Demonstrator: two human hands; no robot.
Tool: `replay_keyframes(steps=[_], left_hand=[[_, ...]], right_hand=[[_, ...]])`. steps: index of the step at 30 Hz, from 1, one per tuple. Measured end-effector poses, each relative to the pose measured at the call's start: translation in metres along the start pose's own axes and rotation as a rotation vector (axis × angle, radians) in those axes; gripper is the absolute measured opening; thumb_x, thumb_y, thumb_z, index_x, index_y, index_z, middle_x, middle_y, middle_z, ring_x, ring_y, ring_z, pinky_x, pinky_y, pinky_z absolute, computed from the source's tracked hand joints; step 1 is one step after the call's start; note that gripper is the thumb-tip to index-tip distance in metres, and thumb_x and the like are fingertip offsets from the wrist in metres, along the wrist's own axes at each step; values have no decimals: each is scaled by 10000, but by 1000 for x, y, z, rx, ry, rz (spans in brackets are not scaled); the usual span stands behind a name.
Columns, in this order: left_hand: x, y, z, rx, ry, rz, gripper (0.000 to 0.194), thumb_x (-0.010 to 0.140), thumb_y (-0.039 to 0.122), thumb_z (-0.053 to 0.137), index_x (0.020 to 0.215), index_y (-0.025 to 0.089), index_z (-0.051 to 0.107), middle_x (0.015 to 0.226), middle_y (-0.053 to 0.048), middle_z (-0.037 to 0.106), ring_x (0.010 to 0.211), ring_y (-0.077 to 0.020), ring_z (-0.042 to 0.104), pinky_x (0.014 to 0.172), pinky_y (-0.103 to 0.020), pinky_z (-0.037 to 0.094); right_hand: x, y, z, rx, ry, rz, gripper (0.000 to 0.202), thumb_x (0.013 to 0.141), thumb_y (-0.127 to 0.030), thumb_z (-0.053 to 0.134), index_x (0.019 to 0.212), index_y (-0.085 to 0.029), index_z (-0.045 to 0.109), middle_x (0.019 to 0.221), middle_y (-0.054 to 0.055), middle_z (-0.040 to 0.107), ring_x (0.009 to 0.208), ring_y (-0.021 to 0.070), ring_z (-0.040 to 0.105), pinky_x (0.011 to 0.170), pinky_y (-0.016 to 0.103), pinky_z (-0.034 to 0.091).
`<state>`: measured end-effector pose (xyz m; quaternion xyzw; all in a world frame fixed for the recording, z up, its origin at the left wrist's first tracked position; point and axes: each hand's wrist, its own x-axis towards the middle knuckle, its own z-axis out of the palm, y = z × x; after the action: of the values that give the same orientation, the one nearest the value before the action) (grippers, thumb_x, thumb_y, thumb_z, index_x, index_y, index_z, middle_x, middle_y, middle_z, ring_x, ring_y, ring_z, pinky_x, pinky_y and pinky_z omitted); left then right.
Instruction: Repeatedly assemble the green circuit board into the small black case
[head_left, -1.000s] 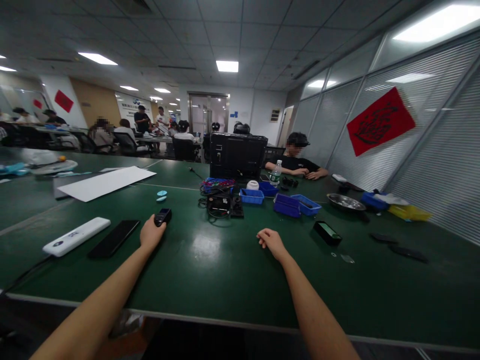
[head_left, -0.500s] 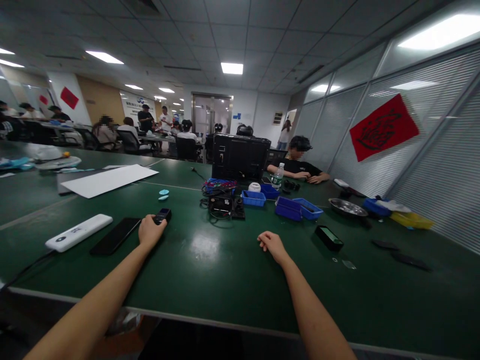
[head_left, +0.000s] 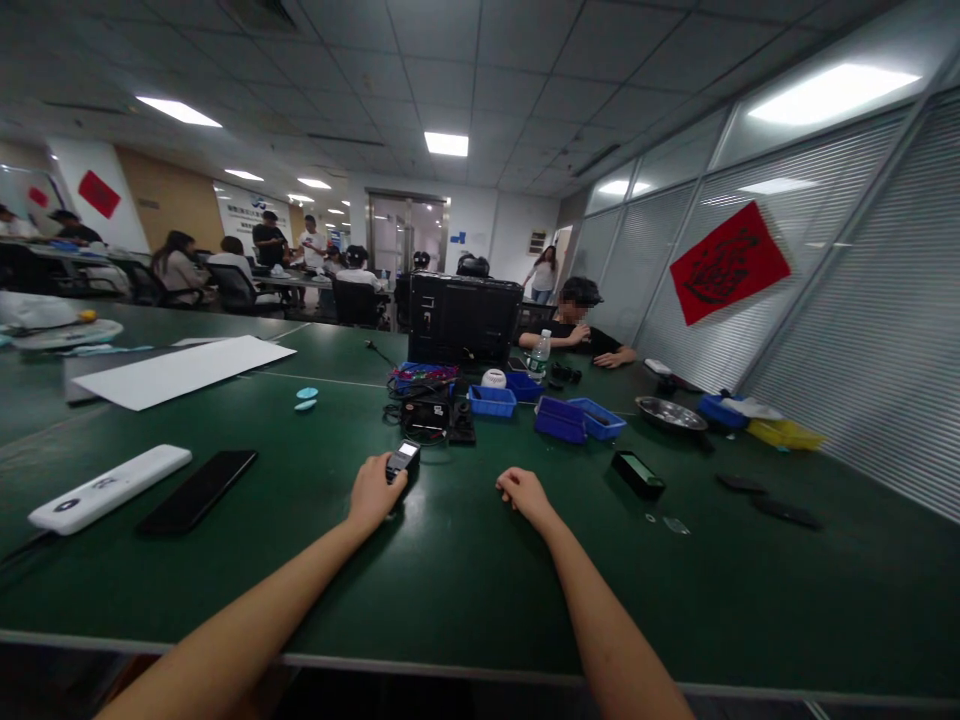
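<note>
My left hand (head_left: pixel 376 492) is wrapped round a small black handheld device with a lit screen (head_left: pixel 405 458), held low over the green table. I cannot tell which kind of device it is. To its right, my right hand (head_left: pixel 525 494) rests at the table with its fingers curled in and nothing visible in them. A black phone-like slab (head_left: pixel 199 490) lies left of my left hand, beside a white power strip (head_left: pixel 112 488). Beyond the device sits a black box with cables (head_left: pixel 425 414).
Farther back are a black monitor (head_left: pixel 465 318), a baseball (head_left: pixel 493 378), blue trays (head_left: pixel 492 401) and a water bottle (head_left: pixel 540 355). At right lie a black box with a green top (head_left: pixel 637 473) and a metal bowl (head_left: pixel 671 414). Another person (head_left: pixel 577 320) sits across the table.
My left hand has carried the black device rightward, away from the slab, and its screen now shows bright. The view has shifted slightly right. My right hand stays curled.
</note>
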<state>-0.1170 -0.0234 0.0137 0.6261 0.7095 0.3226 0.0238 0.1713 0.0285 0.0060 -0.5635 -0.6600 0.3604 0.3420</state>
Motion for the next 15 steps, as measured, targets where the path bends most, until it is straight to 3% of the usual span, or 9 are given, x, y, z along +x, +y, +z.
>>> replay_keyframes(steps=[9,15], left_hand=[[-18,86,55,-211,-116,111,559,815,420,379,1271,96,379,1185,-149,538,1078,-228,500,903,-309,356],[-26,110,71,-417,-226,243,438,841,305,328,1222,139,464,1265,-92,495,1168,-181,443,995,-312,321]], right_hand=[[-6,-8,1,-10,66,-3,147,726,-240,457,660,-155,557,442,-44,494,344,61,397,370,161,309],[-5,-7,0,-18,205,-58,267,786,-353,393,747,-161,574,552,-1,569,466,109,509,457,198,383]])
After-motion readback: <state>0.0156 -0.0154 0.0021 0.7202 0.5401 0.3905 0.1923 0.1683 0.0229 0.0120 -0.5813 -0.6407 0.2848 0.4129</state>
